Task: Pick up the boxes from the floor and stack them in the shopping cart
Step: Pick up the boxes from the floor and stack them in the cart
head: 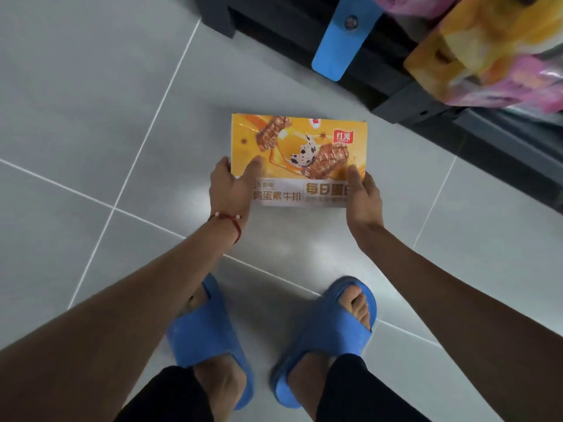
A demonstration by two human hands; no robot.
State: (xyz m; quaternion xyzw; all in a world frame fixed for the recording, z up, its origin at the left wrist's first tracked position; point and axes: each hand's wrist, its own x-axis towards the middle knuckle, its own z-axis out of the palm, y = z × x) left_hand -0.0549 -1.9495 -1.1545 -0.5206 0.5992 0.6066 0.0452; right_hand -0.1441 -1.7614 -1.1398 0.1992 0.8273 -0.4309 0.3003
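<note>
A flat yellow snack box with pictures of brown bars and a white lower band lies over the grey tiled floor, straight ahead of my feet. My left hand grips its lower left corner, thumb on top. My right hand grips its lower right corner, fingers wrapped round the edge. Whether the box rests on the floor or is lifted off it, I cannot tell. No shopping cart is recognisable in view.
A dark frame with bars stands at the upper right, with a blue tag hanging on it. Colourful snack bags sit on it. My feet in blue slippers stand on the grey tiles.
</note>
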